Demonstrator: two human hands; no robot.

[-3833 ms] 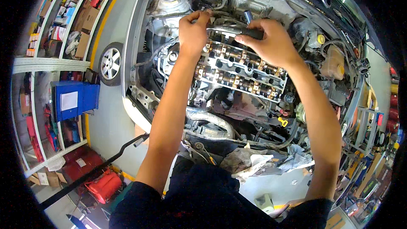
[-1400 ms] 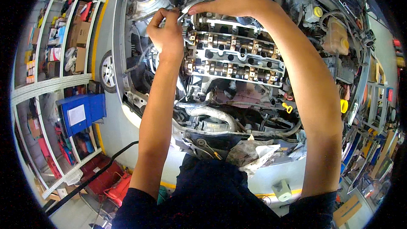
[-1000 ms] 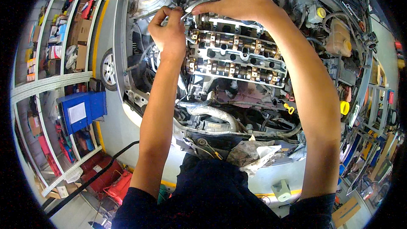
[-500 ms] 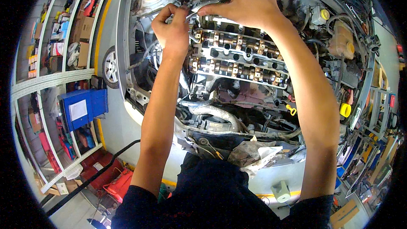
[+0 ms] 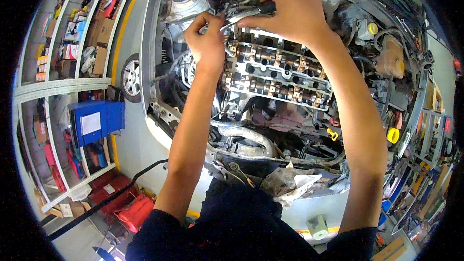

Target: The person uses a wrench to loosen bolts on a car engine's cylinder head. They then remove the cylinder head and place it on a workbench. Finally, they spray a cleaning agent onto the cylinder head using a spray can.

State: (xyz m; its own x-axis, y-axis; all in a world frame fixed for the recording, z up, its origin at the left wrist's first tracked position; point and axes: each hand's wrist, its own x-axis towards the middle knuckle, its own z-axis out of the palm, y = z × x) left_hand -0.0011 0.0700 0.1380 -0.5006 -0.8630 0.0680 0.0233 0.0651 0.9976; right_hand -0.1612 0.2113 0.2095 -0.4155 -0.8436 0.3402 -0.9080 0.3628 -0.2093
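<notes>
My right hand [image 5: 296, 13] reaches over the far left part of an open engine. Its fingers are closed round the dark end of a silvery metal tool [image 5: 243, 15], which looks like a ratchet handle. At the tool's other end, my left hand [image 5: 207, 41] has its fingers curled in a pinch, and the fingertips are partly hidden. Just nearer than both hands lies the cylinder head with two exposed camshafts, the far camshaft [image 5: 279, 59] and the near camshaft [image 5: 278, 90]. What the tool's far tip meets cannot be seen.
A pale ribbed hose [image 5: 249, 136] and a yellow dipstick handle [image 5: 332, 134] lie nearer me. Crumpled cloth [image 5: 295, 183] rests on the car's front edge. Reservoirs, including a yellowed plastic tank [image 5: 390, 60], stand at right. Shelves [image 5: 63, 87] and a blue cabinet [image 5: 92, 122] are at left.
The whole view has shifted, so the engine and both hands appear slightly farther right and lower. Both hands keep about the same grip and place over the engine.
</notes>
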